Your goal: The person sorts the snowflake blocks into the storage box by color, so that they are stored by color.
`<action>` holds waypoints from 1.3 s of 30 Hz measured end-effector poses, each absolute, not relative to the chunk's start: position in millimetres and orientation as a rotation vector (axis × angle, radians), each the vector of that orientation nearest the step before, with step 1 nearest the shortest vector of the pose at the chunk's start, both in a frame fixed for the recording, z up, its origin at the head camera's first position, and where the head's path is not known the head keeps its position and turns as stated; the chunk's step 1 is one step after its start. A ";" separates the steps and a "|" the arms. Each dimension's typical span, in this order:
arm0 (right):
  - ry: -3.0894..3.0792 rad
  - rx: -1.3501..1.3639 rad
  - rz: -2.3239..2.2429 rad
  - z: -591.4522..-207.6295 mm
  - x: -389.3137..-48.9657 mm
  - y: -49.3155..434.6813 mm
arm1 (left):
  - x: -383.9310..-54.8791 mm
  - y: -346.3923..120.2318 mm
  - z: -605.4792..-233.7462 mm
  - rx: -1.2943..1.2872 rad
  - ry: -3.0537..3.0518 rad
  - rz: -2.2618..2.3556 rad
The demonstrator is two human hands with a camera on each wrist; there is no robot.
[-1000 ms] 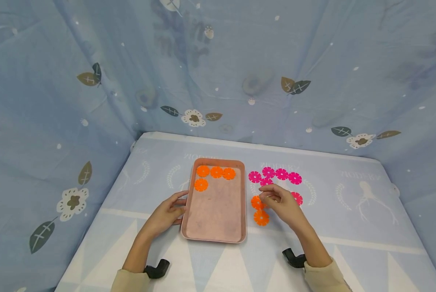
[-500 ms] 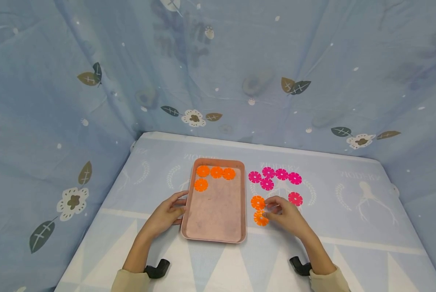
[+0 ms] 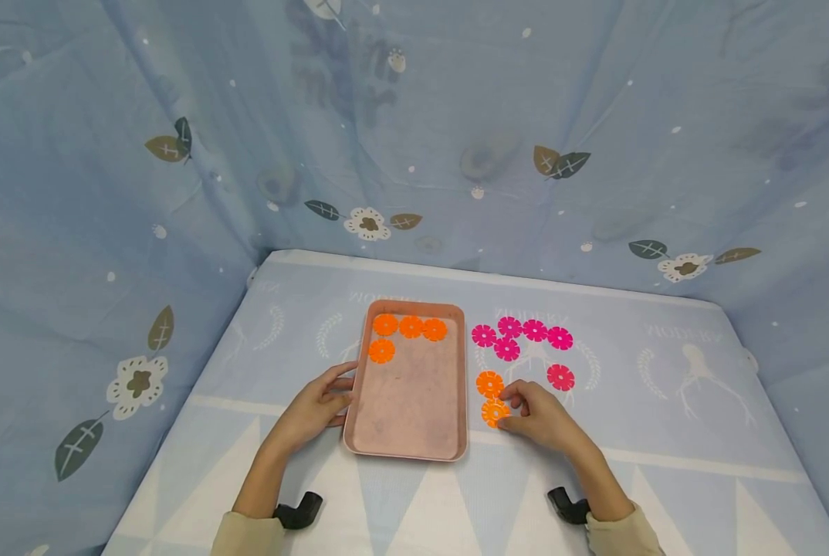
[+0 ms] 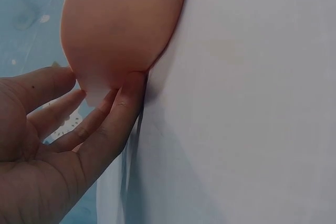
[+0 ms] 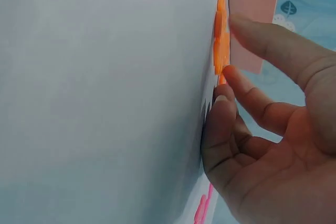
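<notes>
In the head view, my left hand [image 3: 315, 401] rests at the left side of a pink tray [image 3: 407, 421], its fairly straight fingers touching the outer wall. The left wrist view shows the fingertips on that tray [image 4: 123, 19]. To the tray's right, my right hand [image 3: 543, 417] has its thumb and index finger at the edges of an orange interlocking disc [image 3: 494, 413], which lies on the table. Its other fingers are curled in. Another orange disc [image 3: 488, 383] touches this one from behind. In the right wrist view, orange discs [image 5: 219, 40] appear edge-on beside the fingers.
Several orange discs [image 3: 411, 327] lie along the tray's far end and upper left. Pink discs [image 3: 507, 349] are grouped behind my right hand, with a single reddish disc [image 3: 560, 378] apart. A patterned cloth [image 3: 664, 371] covers the table, and blue curtains [image 3: 456, 154] enclose it.
My right hand has come nearer, from over the farther orange disc to the nearer one, and its thumb has shifted to that disc's near edge. The left hand and tray stay put.
</notes>
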State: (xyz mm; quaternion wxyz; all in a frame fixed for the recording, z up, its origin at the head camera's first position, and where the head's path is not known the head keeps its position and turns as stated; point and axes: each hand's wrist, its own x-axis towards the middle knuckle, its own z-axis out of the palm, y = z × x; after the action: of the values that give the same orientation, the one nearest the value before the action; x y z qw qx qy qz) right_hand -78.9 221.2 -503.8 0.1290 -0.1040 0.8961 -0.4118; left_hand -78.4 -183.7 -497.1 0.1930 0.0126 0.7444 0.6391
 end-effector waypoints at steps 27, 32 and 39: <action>2.450 -0.165 -1.363 -501.5 -84.2 225.0 | -79.2 -184.1 -496.2 0.044 2.070 1.794; 2.448 -0.193 -1.378 -502.9 -84.5 226.7 | -79.0 -183.9 -496.0 0.039 2.077 1.791; 2.432 -0.188 -1.383 -505.4 -85.4 227.9 | -79.0 -183.9 -496.0 0.034 2.071 1.794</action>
State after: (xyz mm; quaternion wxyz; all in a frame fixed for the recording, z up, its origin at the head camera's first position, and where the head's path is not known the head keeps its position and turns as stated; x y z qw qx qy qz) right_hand -85.4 227.9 -505.4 0.1681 -0.0660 0.8550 -0.4862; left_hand -79.0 -183.9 -496.0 0.1991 0.0121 0.7407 0.6416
